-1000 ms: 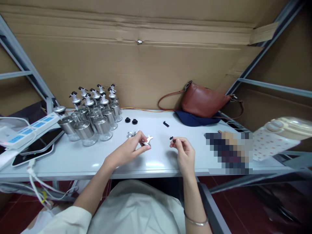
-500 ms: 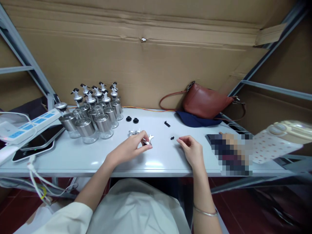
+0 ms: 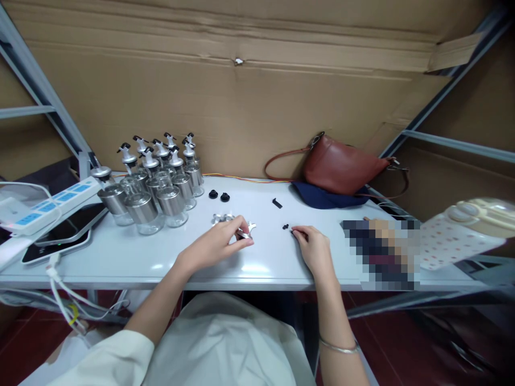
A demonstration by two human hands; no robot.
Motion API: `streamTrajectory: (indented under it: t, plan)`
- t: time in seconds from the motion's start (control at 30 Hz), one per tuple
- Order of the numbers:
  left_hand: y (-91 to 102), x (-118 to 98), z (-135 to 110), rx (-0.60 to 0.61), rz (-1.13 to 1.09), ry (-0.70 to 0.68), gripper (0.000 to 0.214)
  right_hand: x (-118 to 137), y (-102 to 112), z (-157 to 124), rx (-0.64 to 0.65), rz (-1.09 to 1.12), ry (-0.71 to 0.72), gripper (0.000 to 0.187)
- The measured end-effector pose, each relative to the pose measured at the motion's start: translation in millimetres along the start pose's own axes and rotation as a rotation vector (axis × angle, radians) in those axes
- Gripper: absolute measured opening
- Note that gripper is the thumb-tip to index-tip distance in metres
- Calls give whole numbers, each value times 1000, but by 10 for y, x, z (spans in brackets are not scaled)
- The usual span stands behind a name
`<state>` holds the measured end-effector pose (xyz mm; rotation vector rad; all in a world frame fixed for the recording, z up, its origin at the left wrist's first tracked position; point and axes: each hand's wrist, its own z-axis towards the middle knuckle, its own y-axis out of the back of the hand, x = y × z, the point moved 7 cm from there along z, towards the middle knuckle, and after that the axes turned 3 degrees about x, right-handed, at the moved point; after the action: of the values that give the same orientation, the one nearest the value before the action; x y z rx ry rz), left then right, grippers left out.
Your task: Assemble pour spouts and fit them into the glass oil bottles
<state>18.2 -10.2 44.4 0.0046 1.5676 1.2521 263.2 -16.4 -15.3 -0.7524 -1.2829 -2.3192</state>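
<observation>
My left hand (image 3: 223,238) is closed on a small silver spout part (image 3: 244,235) with forked ends, held just above the table. More silver parts (image 3: 220,218) lie right behind those fingers, partly covered by them. On the other side, my right hand (image 3: 314,247) has thumb and forefinger pinched together close to the table. Whatever is between its fingertips is too small to make out. Just left of these fingertips lie tiny black pieces (image 3: 285,227). A black lever-like strip (image 3: 277,203) rests farther back, and two black round stoppers (image 3: 219,195) sit behind the silver parts.
Several glass-and-steel bottles (image 3: 172,202), many with pourer tops, crowd the back left. Beside them are a power strip (image 3: 56,206) and tablets (image 3: 66,236). A brown handbag (image 3: 341,165) sits on a dark blue cloth (image 3: 322,197); a dotted bottle (image 3: 454,238) stands right.
My right hand has shifted slightly, its fingertips a little lower and nearer the tiny black pieces. My left hand keeps its hold on the silver spout part, almost still.
</observation>
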Motion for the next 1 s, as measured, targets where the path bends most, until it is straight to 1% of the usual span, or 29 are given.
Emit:
streamTrajectory:
  t: [0.07,0.23,0.43,0.6,0.67,0.8,0.9,0.97,1.0]
  plan:
    - [-12,-5,4,12,4,3,17,-14,-33,2,4,-2,-8,27]
    - [-29,-15,4,23,14,3,17,14,-84,8,20,-22,-17,22]
    - [-31,-4,10,15,26,-8,17,98,-82,2,9,-60,63,24]
    - [-25,-13,4,17,31,-8,15,96,-55,-32,-22,-83,46,15]
    - [-24,-18,1,19,28,-12,15,83,-50,-44,-28,-87,43,15]
    - [-34,-14,6,33,16,-20,14,108,-55,-51,26,-77,70,17]
    - [-54,-5,15,39,18,-44,12,244,-30,-89,33,19,57,17]
    - [-81,5,19,52,24,-65,14,422,-52,-154,41,138,40,20]
    - [-94,14,20,57,29,-69,16,537,-111,-197,94,212,38,22]
